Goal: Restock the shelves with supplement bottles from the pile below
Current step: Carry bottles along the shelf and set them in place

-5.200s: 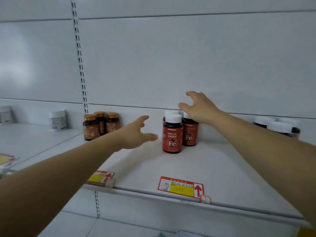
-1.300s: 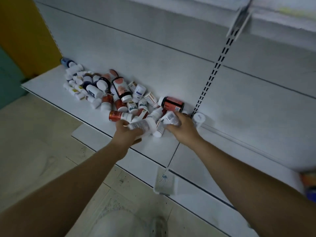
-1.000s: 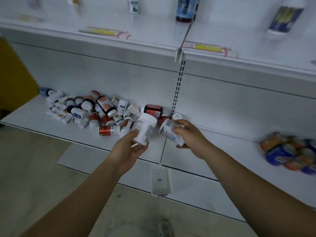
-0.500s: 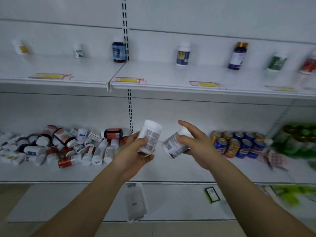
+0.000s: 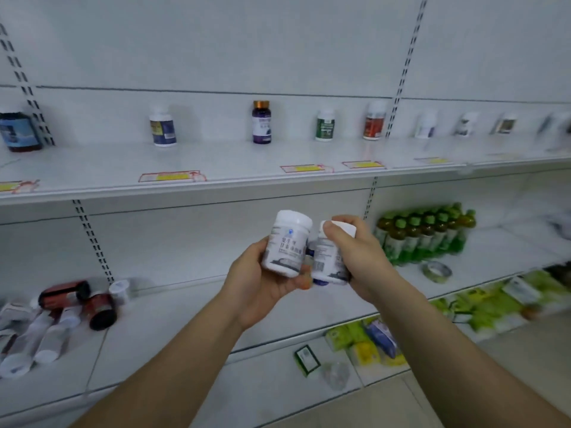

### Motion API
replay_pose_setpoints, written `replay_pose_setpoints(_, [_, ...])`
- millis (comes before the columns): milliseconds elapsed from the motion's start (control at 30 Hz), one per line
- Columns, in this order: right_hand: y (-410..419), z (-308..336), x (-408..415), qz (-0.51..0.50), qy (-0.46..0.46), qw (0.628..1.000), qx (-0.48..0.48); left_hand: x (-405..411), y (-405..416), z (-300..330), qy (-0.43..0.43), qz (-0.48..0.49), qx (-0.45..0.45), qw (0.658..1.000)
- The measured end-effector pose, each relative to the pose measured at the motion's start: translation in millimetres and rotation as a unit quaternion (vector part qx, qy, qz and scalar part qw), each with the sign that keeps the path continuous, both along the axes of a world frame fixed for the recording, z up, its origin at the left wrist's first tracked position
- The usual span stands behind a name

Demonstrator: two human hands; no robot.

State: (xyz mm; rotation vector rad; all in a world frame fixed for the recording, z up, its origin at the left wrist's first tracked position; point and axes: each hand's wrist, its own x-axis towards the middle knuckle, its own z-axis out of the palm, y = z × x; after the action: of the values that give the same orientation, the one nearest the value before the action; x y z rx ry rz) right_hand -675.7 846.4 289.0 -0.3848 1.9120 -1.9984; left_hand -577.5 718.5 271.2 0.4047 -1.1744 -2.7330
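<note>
2 white supplement bottles are held up side by side in the head view, in front of the gap between the upper shelf and the lower shelf. The left hand cradles the left bottle upright, fingers curled shut around its lower body. The right hand wraps the right bottle, thumb pressed on its white cap. Both bottles nearly touch. On the upper shelf, single bottles stand well apart along the back wall, among them a purple bottle with a gold cap. The pile of red and white bottles lies on the lower shelf at far left. Green drink bottles stand in a row at right.
</note>
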Motion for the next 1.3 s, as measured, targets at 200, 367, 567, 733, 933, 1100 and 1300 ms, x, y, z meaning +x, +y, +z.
replay_pose_setpoints(200, [43, 3, -39, -0.026, -0.039, 0.997, -0.062, -36, 28, 4, 0.018, -0.021, -0.057, 0.998])
replay_pose_setpoints(367, [66, 10, -59, -0.095, -0.036, 0.991, -0.088, -77, 35, 11, 0.056, -0.078, -0.099, 0.990])
replay_pose_setpoints(567, [113, 25, -85, -0.175, 0.024, 0.983, -0.056, -137, 70, 27, 0.128, -0.192, -0.090, 0.969])
replay_pose_setpoints(733, [170, 27, -103, -0.242, 0.033, 0.968, -0.059, -174, 117, 24, 0.141, -0.247, -0.103, 0.953])
replay_pose_setpoints(933, [253, 29, -147, -0.279, 0.069, 0.957, -0.044, -231, 212, 28, 0.147, -0.264, -0.148, 0.942])
replay_pose_setpoints(1100, [332, 49, -204, -0.284, 0.105, 0.953, -0.020, -290, 297, 44, 0.160, -0.234, -0.161, 0.945])
replay_pose_setpoints(1300, [420, 80, -268, -0.288, 0.125, 0.949, -0.019, -355, 386, 66, 0.175, -0.220, -0.164, 0.945])
